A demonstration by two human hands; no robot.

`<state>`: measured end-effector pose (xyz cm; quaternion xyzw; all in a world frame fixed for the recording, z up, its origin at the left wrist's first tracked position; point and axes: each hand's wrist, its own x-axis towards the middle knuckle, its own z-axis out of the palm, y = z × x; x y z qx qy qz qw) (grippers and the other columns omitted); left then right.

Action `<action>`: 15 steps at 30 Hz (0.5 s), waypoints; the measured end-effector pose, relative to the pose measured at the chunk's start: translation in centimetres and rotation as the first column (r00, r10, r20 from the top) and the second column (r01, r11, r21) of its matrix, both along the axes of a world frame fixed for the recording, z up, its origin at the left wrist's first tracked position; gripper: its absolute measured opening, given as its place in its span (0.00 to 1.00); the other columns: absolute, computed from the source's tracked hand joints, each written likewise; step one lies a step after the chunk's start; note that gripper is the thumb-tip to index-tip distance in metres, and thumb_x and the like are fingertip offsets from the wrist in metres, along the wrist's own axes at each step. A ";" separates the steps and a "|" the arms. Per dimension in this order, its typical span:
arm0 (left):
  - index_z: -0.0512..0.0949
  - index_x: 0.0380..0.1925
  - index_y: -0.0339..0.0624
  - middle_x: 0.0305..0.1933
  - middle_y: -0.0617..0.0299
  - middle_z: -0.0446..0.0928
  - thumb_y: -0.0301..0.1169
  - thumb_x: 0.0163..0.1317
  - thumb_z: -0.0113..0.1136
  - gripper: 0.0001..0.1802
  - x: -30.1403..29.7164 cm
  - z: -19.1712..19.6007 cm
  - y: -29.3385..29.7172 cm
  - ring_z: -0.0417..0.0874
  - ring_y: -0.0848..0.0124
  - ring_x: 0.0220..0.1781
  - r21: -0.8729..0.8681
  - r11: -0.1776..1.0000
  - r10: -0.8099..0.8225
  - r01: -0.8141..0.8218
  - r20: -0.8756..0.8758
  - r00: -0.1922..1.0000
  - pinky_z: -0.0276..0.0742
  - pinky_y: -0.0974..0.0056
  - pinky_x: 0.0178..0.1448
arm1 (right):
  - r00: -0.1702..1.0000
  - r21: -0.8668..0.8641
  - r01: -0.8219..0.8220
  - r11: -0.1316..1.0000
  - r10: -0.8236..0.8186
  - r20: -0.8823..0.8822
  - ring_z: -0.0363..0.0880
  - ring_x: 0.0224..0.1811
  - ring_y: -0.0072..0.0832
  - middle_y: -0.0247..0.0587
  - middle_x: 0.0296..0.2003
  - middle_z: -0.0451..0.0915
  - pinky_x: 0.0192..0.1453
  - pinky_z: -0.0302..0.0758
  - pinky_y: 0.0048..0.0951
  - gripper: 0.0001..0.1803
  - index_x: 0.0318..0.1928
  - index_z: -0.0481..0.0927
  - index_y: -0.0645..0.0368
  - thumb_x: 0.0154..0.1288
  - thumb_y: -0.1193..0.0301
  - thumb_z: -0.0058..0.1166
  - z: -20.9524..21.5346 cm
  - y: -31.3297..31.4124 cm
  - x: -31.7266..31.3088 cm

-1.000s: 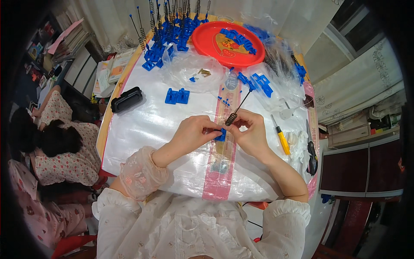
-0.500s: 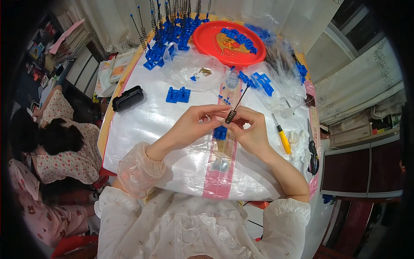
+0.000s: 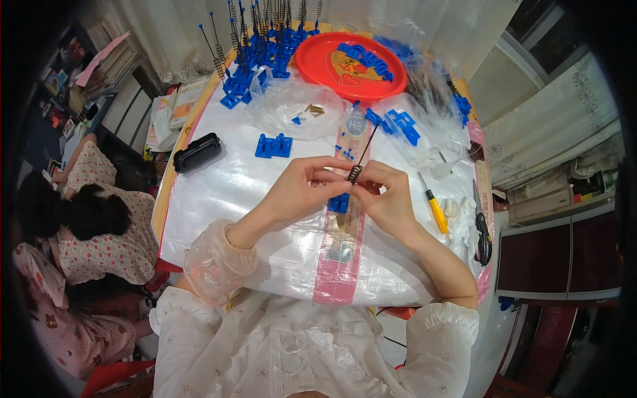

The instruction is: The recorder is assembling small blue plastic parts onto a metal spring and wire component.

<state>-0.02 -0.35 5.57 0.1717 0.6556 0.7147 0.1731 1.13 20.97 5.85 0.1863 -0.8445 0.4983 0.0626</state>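
Observation:
In front of me, a black coil spring stands tilted with a thin black rod rising from it. My left hand pinches at the spring's left side, thumb and index finger bent toward it. From the other side, my right hand grips the spring's lower end, which the fingers partly hide. A blue plastic base shows just below the fingertips; whether the spring is joined to it I cannot tell. Farther off lie small blue caps and a pair of blue plastic bases.
Many finished-looking spring pieces on blue bases crowd the far left. Beside them sits a red tray holding blue parts. A plastic bag bears brass pins. A yellow-handled screwdriver, scissors and black case lie around.
The spring has shifted slightly upward between my fingers, and less of its lower end shows. My hands have drawn a little closer together around it.

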 end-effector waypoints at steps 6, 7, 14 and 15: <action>0.89 0.52 0.37 0.46 0.62 0.91 0.29 0.68 0.72 0.15 0.3 -0.3 0.9 0.84 0.80 0.41 -0.086 0.988 0.107 -0.125 -0.187 0.976 0.76 0.70 0.48 | 0.999 0.022 0.015 1.000 -0.014 -0.038 0.79 0.26 0.26 0.42 0.27 0.81 0.33 0.74 0.29 0.06 0.34 0.87 0.68 0.55 0.80 0.71 0.3 0.3 -0.4; 0.90 0.51 0.37 0.47 0.63 0.91 0.28 0.67 0.71 0.13 0.3 -0.4 0.9 0.83 0.80 0.41 -0.117 0.981 0.123 -0.152 -0.228 0.966 0.75 0.71 0.48 | 0.999 0.027 0.015 1.000 -0.014 -0.036 0.79 0.26 0.26 0.42 0.27 0.81 0.33 0.74 0.29 0.06 0.34 0.87 0.68 0.55 0.80 0.71 0.3 0.3 -0.5; 0.89 0.53 0.38 0.44 0.58 0.92 0.30 0.68 0.71 0.15 0.1 0.0 0.8 0.84 0.79 0.36 -0.173 0.972 0.094 -0.157 -0.329 0.940 0.75 0.70 0.42 | 0.998 0.060 0.014 0.998 -0.010 -0.070 0.76 0.26 0.19 0.37 0.27 0.82 0.31 0.72 0.24 0.06 0.36 0.89 0.68 0.58 0.80 0.73 -0.1 0.5 -0.5; 0.89 0.53 0.38 0.43 0.58 0.92 0.30 0.67 0.71 0.15 0.1 -0.1 0.7 0.84 0.79 0.36 -0.163 0.974 0.097 -0.158 -0.328 0.940 0.75 0.71 0.41 | 0.997 0.064 0.016 0.998 -0.012 -0.073 0.76 0.26 0.19 0.37 0.27 0.82 0.31 0.72 0.24 0.07 0.36 0.89 0.68 0.58 0.80 0.73 -0.1 0.4 -0.5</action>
